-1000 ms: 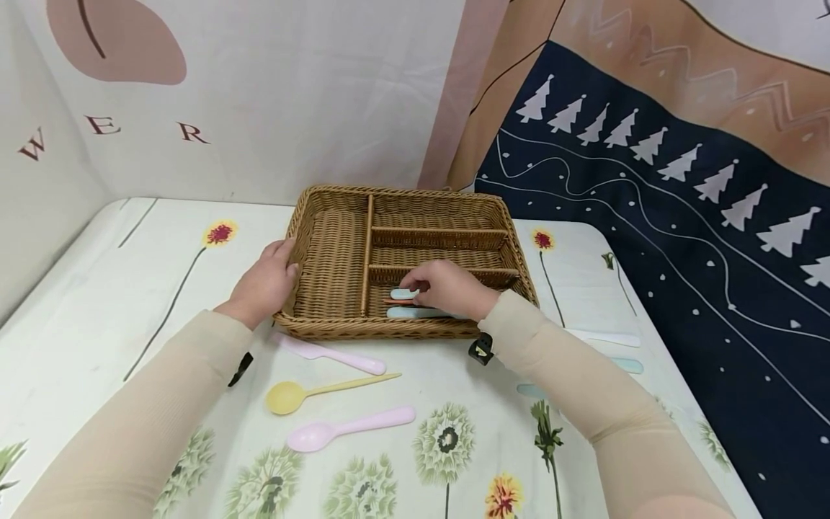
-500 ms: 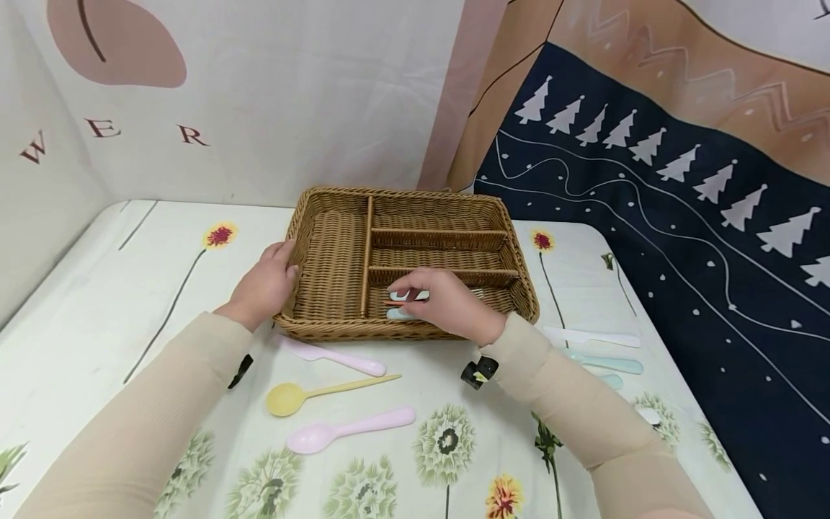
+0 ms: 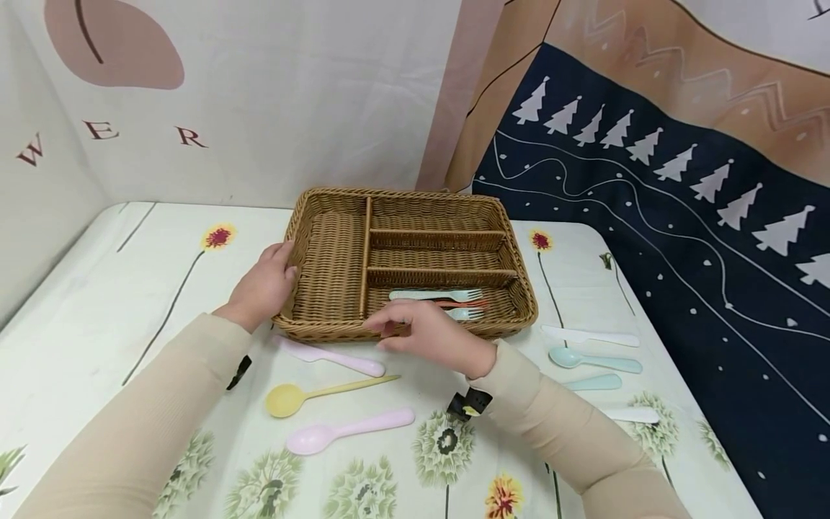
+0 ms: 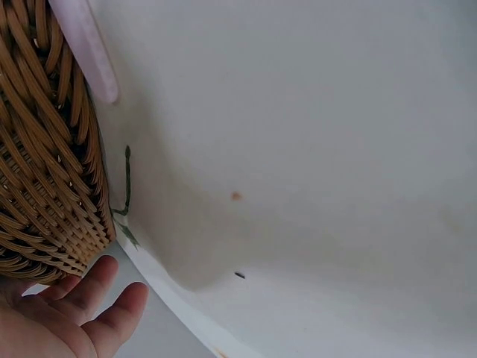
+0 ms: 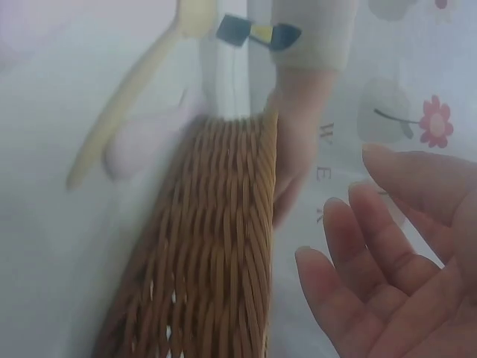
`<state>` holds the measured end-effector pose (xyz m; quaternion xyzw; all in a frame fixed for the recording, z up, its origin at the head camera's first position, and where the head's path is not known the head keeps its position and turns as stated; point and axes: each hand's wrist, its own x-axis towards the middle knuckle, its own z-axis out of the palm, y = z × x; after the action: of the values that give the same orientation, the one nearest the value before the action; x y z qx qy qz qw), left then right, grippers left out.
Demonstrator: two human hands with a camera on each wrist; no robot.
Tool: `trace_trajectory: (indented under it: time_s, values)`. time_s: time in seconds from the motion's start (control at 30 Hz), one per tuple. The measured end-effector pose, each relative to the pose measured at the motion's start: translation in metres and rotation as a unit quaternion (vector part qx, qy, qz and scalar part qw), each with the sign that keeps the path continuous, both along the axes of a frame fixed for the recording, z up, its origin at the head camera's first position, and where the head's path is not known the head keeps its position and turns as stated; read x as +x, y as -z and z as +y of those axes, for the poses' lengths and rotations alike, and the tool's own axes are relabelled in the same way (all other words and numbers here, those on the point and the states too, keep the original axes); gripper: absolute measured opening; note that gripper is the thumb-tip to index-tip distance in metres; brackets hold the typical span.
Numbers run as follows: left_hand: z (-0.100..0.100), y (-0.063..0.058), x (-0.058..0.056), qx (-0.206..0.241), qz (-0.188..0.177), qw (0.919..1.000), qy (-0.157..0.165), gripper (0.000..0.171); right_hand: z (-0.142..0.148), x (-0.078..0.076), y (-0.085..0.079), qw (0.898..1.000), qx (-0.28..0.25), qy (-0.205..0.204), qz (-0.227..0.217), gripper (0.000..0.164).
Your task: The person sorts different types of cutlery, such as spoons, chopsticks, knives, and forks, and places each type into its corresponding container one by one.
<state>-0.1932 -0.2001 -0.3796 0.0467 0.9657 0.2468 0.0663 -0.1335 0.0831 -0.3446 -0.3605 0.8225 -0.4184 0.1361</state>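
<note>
A brown wicker basket (image 3: pixel 331 252) with several compartments stands at the back of the table. At its left side, my left hand (image 3: pixel 262 285) holds the rim, thumb at the edge and fingers along the outside; in the left wrist view its fingertips (image 4: pixel 89 287) show beside the weave. My right hand (image 3: pixel 428 333) hovers by the basket's front rim with loosely bent fingers and nothing in them. Behind it, a pale blue fork (image 3: pixel 434 295), an orange fork (image 3: pixel 473 303) and another pale blue fork (image 3: pixel 465 314) lie in the front right compartment, partly hidden.
Left of centre on the table lie a pink knife (image 3: pixel 331 355), a yellow spoon (image 3: pixel 285 400) and a pink spoon (image 3: pixel 314 438). To the right are a white knife (image 3: pixel 590 336), a blue spoon (image 3: pixel 567 357), a blue handle (image 3: pixel 596 382) and a white handle (image 3: pixel 638 414).
My right hand has let go of the fork inside the front right compartment and drawn back toward me over the front rim. The left hand stays at the basket's left side.
</note>
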Motion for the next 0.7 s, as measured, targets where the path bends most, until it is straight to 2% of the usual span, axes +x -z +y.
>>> trace_trajectory:
  time_s: [0.3,0.53,0.7]
  values:
    - [0.000,0.000,0.000,-0.001,0.004,1.0000,0.002,0.057,-0.009,0.017,0.006,0.997,0.021,-0.018,-0.075,0.031]
    - [0.000,0.000,0.000,-0.003,0.005,1.0000,0.004,0.057,-0.014,0.025,0.015,0.995,0.021,-0.051,-0.086,0.029]
    - [0.000,-0.001,0.000,-0.004,0.004,1.0000,0.005,0.056,-0.017,0.029,0.022,0.992,0.043,-0.060,-0.102,0.028]
